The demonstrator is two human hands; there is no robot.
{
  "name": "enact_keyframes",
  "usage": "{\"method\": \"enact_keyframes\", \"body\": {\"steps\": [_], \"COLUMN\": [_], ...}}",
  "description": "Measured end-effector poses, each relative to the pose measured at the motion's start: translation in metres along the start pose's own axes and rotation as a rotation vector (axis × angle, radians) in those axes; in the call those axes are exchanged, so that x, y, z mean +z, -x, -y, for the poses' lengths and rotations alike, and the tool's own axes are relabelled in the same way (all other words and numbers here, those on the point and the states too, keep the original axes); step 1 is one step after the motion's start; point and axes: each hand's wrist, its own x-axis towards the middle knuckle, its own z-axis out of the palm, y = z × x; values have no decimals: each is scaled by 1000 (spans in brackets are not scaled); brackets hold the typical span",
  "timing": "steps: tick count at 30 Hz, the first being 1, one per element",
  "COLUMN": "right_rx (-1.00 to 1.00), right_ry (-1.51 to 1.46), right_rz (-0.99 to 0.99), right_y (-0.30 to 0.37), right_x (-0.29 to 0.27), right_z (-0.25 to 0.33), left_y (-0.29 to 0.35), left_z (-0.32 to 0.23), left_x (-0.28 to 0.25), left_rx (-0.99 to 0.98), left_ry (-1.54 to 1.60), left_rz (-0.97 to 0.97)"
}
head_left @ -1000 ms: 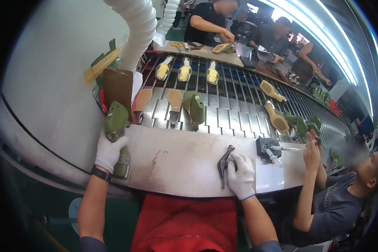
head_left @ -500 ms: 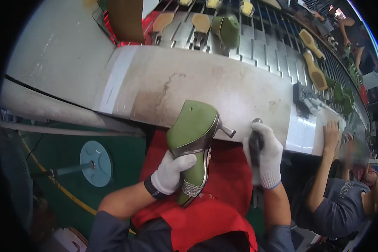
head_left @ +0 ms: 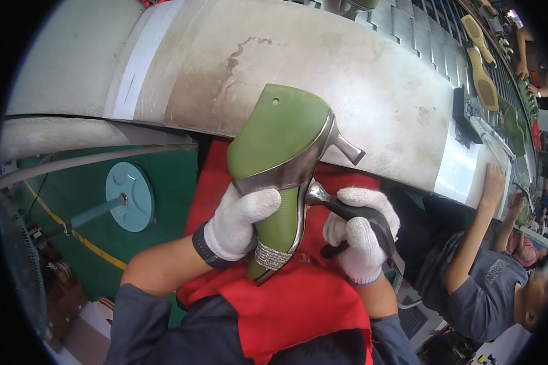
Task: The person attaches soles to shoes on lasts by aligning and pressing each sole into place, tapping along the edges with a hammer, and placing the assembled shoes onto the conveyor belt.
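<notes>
My left hand [head_left: 238, 220], in a white glove, is closed round the middle of a high-heeled shoe [head_left: 278, 177] on a green last [head_left: 280, 125]. Toe toward me, the shoe has a dark metallic band and a slim heel [head_left: 348, 149] pointing right. A sparkling strap [head_left: 273, 256] crosses it near the toe. My gloved right hand [head_left: 363, 231] grips a dark cobbler's hammer [head_left: 362, 214] round its head. The hammer's shiny round face is at the shoe's right edge, just below the heel; whether it touches I cannot tell.
A pale worn bench ledge [head_left: 323, 55] runs across in front of me. Beyond it is a slatted conveyor [head_left: 402, 27] with tan soles [head_left: 482, 79]. A co-worker [head_left: 490, 277] sits at the right. A round blue stool seat [head_left: 129, 196] is at the left; a red apron [head_left: 286, 316] covers my lap.
My right hand has brought the hammer left, up to the shoe's side, and turned it. My left hand still holds the shoe. The view has shifted, so less of the conveyor shows.
</notes>
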Motion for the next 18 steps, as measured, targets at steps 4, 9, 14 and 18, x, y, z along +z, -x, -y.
{"method": "enact_keyframes", "body": {"steps": [4,9,14,18], "right_rx": [-37,-105,-15,-35], "right_ry": [181,375,630,714], "right_rz": [34,83,257,399], "right_y": [-9,-13,-42,-65], "right_x": [-2,-10,-5,5], "right_z": [4,15,60,82], "left_y": [0,1,-1,-1], "left_z": [2,4,1,7], "left_x": [-8,-7,-2,-8], "left_rx": [-14,-25,3,75], "left_ry": [52,135,-26,88], "left_rz": [32,20,-27,69]}}
